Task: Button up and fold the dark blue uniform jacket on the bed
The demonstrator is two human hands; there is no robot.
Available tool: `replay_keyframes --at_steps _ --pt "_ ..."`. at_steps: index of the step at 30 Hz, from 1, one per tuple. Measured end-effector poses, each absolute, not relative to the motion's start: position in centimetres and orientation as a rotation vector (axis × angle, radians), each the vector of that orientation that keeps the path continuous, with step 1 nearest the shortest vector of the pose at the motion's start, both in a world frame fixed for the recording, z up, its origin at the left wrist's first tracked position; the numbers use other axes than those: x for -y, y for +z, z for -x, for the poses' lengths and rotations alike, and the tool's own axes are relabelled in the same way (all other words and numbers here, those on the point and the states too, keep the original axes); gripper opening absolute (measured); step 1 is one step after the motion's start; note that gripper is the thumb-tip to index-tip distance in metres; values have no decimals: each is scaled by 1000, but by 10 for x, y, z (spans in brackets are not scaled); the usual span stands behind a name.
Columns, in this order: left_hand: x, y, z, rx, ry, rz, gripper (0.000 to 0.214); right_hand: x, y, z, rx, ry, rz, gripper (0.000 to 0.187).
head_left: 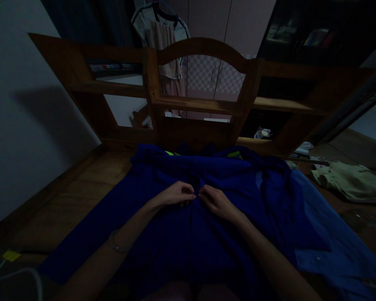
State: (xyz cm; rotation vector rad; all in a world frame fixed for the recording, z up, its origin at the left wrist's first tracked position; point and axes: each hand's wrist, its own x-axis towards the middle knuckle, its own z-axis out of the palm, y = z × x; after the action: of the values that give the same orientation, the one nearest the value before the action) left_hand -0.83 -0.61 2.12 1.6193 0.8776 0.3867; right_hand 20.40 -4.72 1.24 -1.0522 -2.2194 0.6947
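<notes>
Bare forearms [271,248] closest, up from the bottom edge, with a thin bracelet [117,247] around the left wrist. Beneath them, a long-sleeved blue jacket [172,242] spread out on a wooden bed [90,179], collar end toward the headboard [203,106], with lime-green patches [235,154] near the collar. At the front opening, just short of touching each other, the left hand [178,193] and the right hand [216,200]. Grip of each: thumb and fingers closed in a pinch on the edge of the cloth; too dark to tell any finer detail. To the right, partly under a jacket sleeve, a lighter blue denim garment [319,234]; farther right, a pale crumpled garment [351,179]. Behind the headboard, a wardrobe [200,75] with checked door panels, and beside it a white top [142,27] on a hanger. At lower left, a pale cable [34,271] near a yellow tag [11,255].
</notes>
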Motion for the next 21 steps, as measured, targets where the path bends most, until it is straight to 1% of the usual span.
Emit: replay_keyframes --at_steps 7,10,13,16,21 --pt "5 20 9 -925 337 -1565 28 47 8 -200 2199 665 1071 12" --pt "6 18 10 -894 361 -1725 25 47 7 -199 2163 715 1077 12" --pt "8 19 13 -843 406 -2012 16 47 7 -199 2111 867 1109 18" --pt "8 21 13 -815 400 -2158 12 44 2 -199 2007 1051 1122 25" --pt "11 24 9 -846 417 -2307 7 37 -8 -200 1844 1316 1045 28"
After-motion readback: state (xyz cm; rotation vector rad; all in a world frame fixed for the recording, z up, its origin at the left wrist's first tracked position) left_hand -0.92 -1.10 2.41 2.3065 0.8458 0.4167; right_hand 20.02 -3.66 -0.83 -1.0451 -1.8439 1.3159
